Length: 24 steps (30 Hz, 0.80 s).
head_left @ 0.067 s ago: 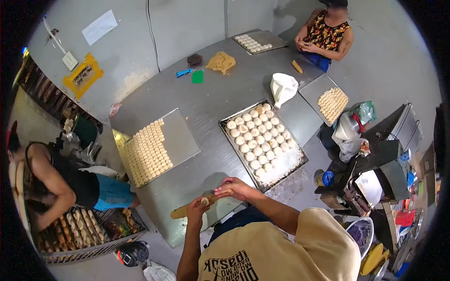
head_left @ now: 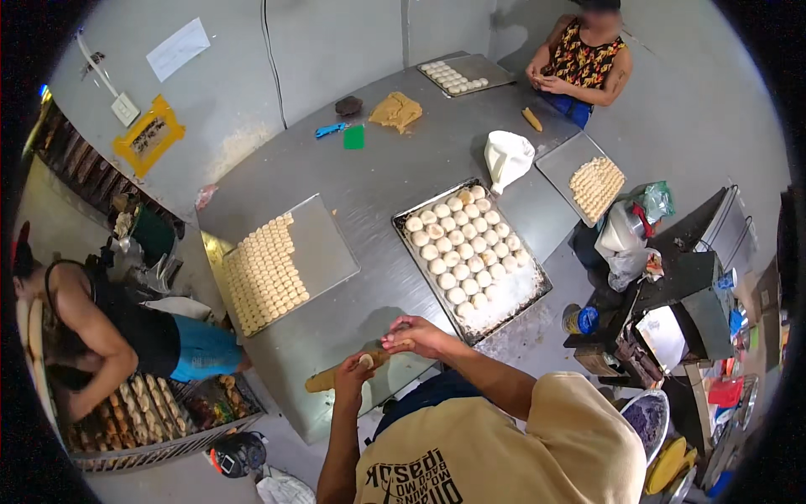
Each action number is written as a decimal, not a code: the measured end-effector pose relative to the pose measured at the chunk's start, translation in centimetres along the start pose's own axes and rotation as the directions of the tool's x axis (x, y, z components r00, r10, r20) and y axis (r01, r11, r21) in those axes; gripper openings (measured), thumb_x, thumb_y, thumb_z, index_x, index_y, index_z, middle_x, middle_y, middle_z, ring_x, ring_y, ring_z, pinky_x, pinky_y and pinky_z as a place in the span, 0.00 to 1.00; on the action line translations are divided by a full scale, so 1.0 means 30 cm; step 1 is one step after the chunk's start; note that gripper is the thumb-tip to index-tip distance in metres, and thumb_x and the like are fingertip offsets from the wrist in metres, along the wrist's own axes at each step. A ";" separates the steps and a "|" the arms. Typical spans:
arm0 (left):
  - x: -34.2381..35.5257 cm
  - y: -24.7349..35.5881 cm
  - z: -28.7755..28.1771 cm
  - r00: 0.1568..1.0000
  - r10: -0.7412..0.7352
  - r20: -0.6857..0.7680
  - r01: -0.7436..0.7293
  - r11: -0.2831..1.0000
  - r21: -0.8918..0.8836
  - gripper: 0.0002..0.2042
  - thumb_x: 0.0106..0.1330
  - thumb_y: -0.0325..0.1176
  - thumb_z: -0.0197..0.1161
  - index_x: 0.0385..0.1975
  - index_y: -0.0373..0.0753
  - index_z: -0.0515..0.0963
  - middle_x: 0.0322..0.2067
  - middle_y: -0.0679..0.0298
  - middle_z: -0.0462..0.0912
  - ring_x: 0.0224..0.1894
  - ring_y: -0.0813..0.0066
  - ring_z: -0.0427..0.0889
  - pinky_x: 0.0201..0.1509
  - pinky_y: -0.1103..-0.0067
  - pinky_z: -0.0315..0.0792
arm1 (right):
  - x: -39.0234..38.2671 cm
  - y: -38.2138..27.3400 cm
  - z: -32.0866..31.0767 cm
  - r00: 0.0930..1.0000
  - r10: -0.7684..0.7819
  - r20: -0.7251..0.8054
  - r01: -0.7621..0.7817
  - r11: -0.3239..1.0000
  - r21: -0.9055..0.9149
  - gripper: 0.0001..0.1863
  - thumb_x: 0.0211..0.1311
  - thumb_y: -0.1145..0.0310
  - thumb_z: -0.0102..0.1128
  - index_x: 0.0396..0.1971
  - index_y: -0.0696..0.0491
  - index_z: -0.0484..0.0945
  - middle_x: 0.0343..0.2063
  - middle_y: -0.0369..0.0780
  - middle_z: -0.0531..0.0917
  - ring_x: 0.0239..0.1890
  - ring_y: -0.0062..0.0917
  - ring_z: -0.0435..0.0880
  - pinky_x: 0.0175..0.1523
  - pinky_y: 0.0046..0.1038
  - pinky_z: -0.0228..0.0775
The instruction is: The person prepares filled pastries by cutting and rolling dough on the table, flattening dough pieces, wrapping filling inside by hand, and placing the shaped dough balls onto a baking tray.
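Note:
At the near edge of the table, my left hand [head_left: 350,375] is closed around a small round piece of pale dough [head_left: 367,361]. A long tan roll [head_left: 321,383] of dough or filling lies behind and beside that hand. Just to the right, my right hand [head_left: 417,337] is held over the roll's far end with thumb and fingers brought together. Something tan [head_left: 403,345] shows under its palm; whether it is a loose piece or the roll's end, I cannot tell.
A dark floured tray [head_left: 541,287] of round buns lies ahead right. Left stands a tray [head_left: 336,252] with rows of small dough pieces. Farther off are a white piping bag [head_left: 509,155], a tan dough mass [head_left: 395,111] and a green scraper [head_left: 354,138]. Co-workers stand left and far right.
My right hand has moved very slightly left and its fingers have shifted. The left hand stays in place. The co-worker at the left has bent a little lower.

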State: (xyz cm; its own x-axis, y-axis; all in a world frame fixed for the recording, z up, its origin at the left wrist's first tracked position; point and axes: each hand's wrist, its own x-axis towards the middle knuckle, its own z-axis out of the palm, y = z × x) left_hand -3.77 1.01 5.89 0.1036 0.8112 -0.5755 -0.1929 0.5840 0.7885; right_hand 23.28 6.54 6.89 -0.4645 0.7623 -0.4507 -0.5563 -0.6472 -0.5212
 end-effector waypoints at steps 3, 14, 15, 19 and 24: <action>-0.004 0.014 0.025 0.998 0.055 -0.043 -0.053 0.998 0.046 0.14 0.79 0.31 0.67 0.58 0.32 0.84 0.51 0.55 0.89 0.51 0.65 0.89 0.54 0.69 0.87 | 0.058 -0.053 0.049 0.991 0.018 -0.130 -0.030 0.996 -0.089 0.14 0.73 0.62 0.77 0.39 0.54 0.79 0.34 0.41 0.88 0.34 0.27 0.89 0.40 0.33 0.83; -0.034 0.228 0.096 0.994 0.069 -0.091 -0.075 0.995 -0.067 0.16 0.76 0.26 0.69 0.59 0.24 0.82 0.49 0.53 0.90 0.48 0.63 0.92 0.55 0.69 0.88 | -0.026 -0.239 0.220 0.958 -0.277 0.080 0.281 0.958 -0.049 0.09 0.76 0.78 0.67 0.51 0.57 0.82 0.35 0.39 0.86 0.34 0.29 0.91 0.46 0.28 0.87; -0.010 0.259 0.109 0.990 0.136 -0.043 -0.139 0.988 -0.062 0.18 0.76 0.26 0.70 0.60 0.23 0.81 0.50 0.52 0.90 0.49 0.63 0.92 0.55 0.70 0.88 | -0.048 -0.278 0.206 0.949 -0.296 0.111 0.314 0.925 -0.216 0.19 0.74 0.82 0.66 0.61 0.57 0.78 0.41 0.41 0.87 0.39 0.32 0.92 0.54 0.29 0.86; 0.025 0.365 0.194 0.976 0.209 -0.061 -0.213 0.975 -0.064 0.20 0.75 0.26 0.71 0.62 0.21 0.80 0.51 0.50 0.90 0.50 0.62 0.92 0.55 0.70 0.88 | -0.109 -0.349 0.212 0.934 -0.300 0.194 0.357 0.810 -0.465 0.30 0.72 0.84 0.68 0.72 0.58 0.75 0.48 0.43 0.89 0.41 0.29 0.92 0.55 0.29 0.87; 0.072 0.395 0.250 0.976 0.215 -0.033 -0.218 0.970 -0.108 0.19 0.76 0.26 0.70 0.62 0.20 0.79 0.52 0.50 0.89 0.52 0.61 0.91 0.57 0.68 0.88 | -0.062 -0.303 0.261 0.842 -0.522 0.138 0.431 0.495 -0.754 0.25 0.67 0.78 0.76 0.63 0.60 0.86 0.40 0.40 0.91 0.38 0.26 0.91 0.40 0.26 0.82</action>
State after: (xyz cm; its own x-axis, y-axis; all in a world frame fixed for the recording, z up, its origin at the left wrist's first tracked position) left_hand 1.50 9.92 15.62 0.0273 0.9165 -0.3991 -0.3149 0.3868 0.8667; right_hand 23.81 11.07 18.13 -0.1961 0.9806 -0.0075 0.0441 0.0011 -0.9990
